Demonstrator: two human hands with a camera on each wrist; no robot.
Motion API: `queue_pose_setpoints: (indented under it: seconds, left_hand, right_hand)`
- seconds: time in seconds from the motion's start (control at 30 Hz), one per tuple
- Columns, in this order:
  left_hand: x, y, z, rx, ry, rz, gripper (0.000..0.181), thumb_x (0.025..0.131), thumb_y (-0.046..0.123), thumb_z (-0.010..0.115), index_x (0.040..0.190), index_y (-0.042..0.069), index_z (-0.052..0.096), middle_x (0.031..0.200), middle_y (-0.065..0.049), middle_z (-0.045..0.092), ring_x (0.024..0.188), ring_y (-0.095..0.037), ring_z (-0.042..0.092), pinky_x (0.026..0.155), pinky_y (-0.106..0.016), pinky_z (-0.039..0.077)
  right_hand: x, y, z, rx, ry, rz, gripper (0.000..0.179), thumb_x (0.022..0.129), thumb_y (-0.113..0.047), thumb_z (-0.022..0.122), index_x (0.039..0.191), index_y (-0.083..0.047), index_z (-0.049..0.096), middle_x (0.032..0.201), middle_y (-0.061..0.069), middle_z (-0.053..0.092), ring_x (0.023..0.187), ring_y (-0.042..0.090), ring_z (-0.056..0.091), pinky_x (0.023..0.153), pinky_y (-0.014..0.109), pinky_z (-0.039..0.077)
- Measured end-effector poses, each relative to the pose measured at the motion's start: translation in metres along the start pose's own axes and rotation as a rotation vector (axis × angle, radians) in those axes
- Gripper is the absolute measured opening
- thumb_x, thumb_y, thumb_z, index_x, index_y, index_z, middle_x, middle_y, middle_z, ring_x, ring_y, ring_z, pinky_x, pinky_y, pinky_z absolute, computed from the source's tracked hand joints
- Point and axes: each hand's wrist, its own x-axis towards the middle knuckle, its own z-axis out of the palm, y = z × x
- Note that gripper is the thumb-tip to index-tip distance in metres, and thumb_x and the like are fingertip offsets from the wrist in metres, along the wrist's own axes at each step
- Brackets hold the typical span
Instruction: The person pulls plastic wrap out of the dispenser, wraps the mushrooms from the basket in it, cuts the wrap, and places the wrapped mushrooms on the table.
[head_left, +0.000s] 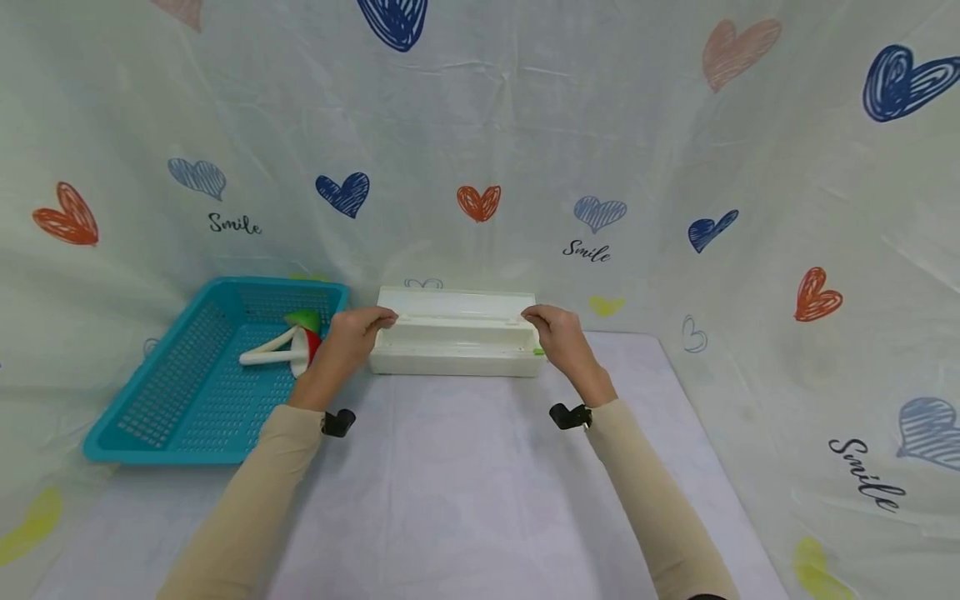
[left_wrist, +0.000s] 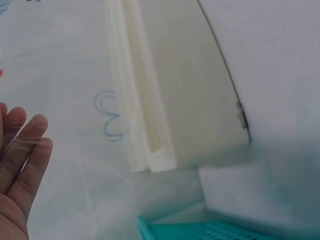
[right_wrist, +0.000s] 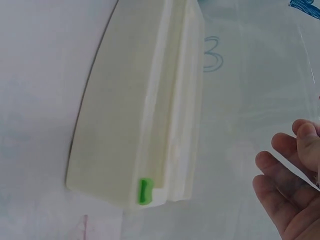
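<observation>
In the left wrist view, not possible to see the whole left hand [head_left: 345,337], cut off by the left edge, thumb out of sight. Likewise impossible to see all of the right hand [head_left: 558,335] in the right wrist view, cut off by the right edge. Very difficult to trace the clear film [left_wrist: 27,143], noticeable only as fine creases across the left fingers. In the 2 wrist views, impossible to see the far end of the white lidded box [head_left: 454,364], cut off at the top. Too blurred to identify the small grey piece [left_wrist: 242,116] on its side. Hard to name the red-and-white handled item [head_left: 299,350], partly hidden behind the left hand.
</observation>
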Motion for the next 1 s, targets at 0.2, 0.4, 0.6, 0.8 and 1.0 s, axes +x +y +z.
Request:
queue_pose_setpoints:
  seconds: [0.2, 0.4, 0.6, 0.8, 1.0]
  left_hand:
    - [-0.001, 0.003, -0.008, 0.017, -0.002, 0.011, 0.019, 0.094, -0.005, 0.068, 0.111, -0.004, 0.076, 0.108, -0.020, 0.077, 0.102, -0.037, 0.074, 0.086, -0.049, 0.059]
    - [-0.002, 0.006, -0.015, 0.016, 0.049, 0.073, 0.018, 0.093, -0.007, 0.068, 0.110, -0.004, 0.076, 0.106, -0.018, 0.078, 0.099, -0.034, 0.075, 0.083, -0.046, 0.061]
    - [-0.002, 0.013, -0.029, 0.007, 0.109, 0.147, 0.019, 0.091, -0.006, 0.071, 0.108, -0.002, 0.077, 0.102, -0.016, 0.079, 0.091, -0.030, 0.076, 0.076, -0.037, 0.061]
    - [-0.022, 0.018, -0.033, -0.043, 0.020, 0.141, 0.019, 0.086, -0.006, 0.076, 0.104, -0.001, 0.078, 0.093, -0.014, 0.079, 0.079, -0.026, 0.076, 0.065, -0.015, 0.054]
    - [-0.049, 0.024, -0.028, -0.073, -0.052, 0.132, 0.017, 0.082, -0.009, 0.079, 0.097, -0.001, 0.079, 0.091, -0.011, 0.079, 0.079, -0.022, 0.077, 0.072, -0.035, 0.062]
  right_hand:
    - [0.000, -0.009, -0.010, 0.013, -0.005, -0.029, 0.018, 0.102, -0.005, 0.061, 0.111, 0.003, 0.074, 0.107, 0.019, 0.077, 0.103, 0.033, 0.074, 0.089, 0.043, 0.060]
    - [-0.004, -0.017, -0.019, 0.022, 0.055, -0.110, 0.016, 0.099, -0.003, 0.064, 0.109, 0.006, 0.074, 0.104, 0.018, 0.078, 0.097, 0.032, 0.075, 0.085, 0.042, 0.061]
    - [-0.009, -0.026, -0.030, 0.022, 0.115, -0.216, 0.014, 0.096, 0.000, 0.068, 0.107, 0.005, 0.075, 0.101, 0.018, 0.078, 0.092, 0.031, 0.076, 0.080, 0.041, 0.062]
    - [-0.034, -0.025, -0.030, -0.001, 0.054, -0.293, 0.014, 0.090, 0.008, 0.072, 0.102, 0.004, 0.077, 0.098, 0.016, 0.079, 0.089, 0.028, 0.077, 0.077, 0.038, 0.062]
    - [-0.068, -0.021, -0.020, -0.001, 0.011, -0.362, 0.019, 0.084, 0.013, 0.075, 0.100, 0.003, 0.077, 0.092, 0.012, 0.079, 0.083, 0.023, 0.077, 0.073, 0.034, 0.062]
